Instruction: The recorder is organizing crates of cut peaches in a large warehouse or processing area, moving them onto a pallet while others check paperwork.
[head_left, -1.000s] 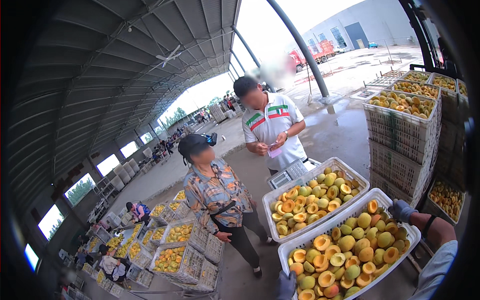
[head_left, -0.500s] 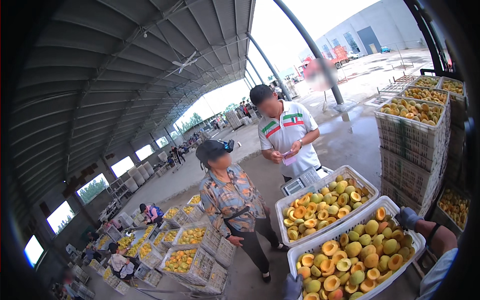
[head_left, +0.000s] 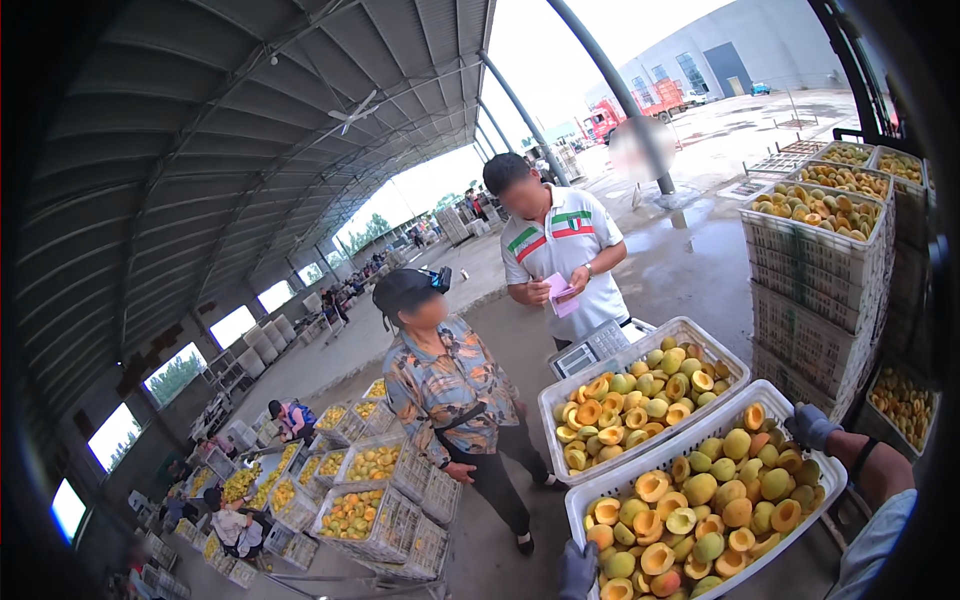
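A near white crate [head_left: 833, 478] heaped with halved yellow fruit [head_left: 708, 490] sits at lower right under an open-sided shed, directly before the wearer. The gloved right hand [head_left: 812, 427] is clamped on its right rim; the gloved left hand [head_left: 577, 568] is at its left end, partly out of frame, and whether its fingers are closed cannot be told. Just beyond stands a second fruit-filled crate [head_left: 548, 415], beside a grey keypad panel [head_left: 592, 347] whose markings are too small to read. Behind it, a person in a white shirt [head_left: 565, 240] with green and red chest bands and a small badge handles pink papers [head_left: 563, 293], any writing on them illegible. At left stands a co-worker in a patterned shirt [head_left: 440, 375].
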